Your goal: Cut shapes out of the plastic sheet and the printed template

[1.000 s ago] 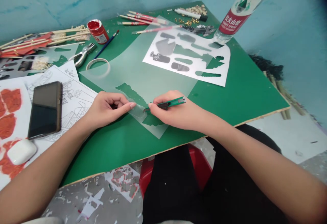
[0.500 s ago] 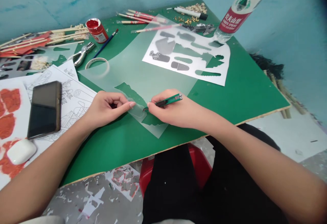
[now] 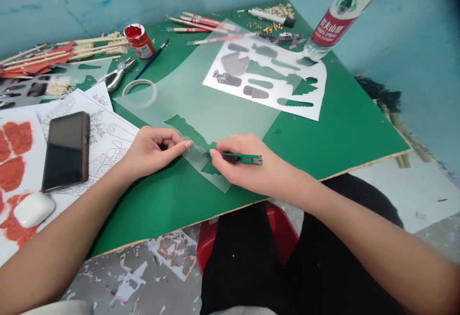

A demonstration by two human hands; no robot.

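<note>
My right hand (image 3: 244, 166) is closed round a green craft knife (image 3: 242, 158), its tip down on a translucent plastic sheet (image 3: 201, 99) that lies on the green table (image 3: 334, 128). My left hand (image 3: 154, 149) has its fingers curled and a fingertip pressing the sheet just left of the blade. Shapes are cut out of the sheet's near corner, where the green table shows through.
A white stencil sheet (image 3: 268, 77) with cut-out shapes lies behind. A water bottle (image 3: 336, 15) stands at the back right. A red paint pot (image 3: 138, 41), brushes (image 3: 204, 25), tape ring (image 3: 140, 92), pliers (image 3: 120, 73), phone (image 3: 66, 149) and earbud case (image 3: 34, 209) are at the left.
The knife handle has swung from pointing up and right to lying nearly level. My right hand shifted slightly down and right. My left hand stayed put on the sheet.
</note>
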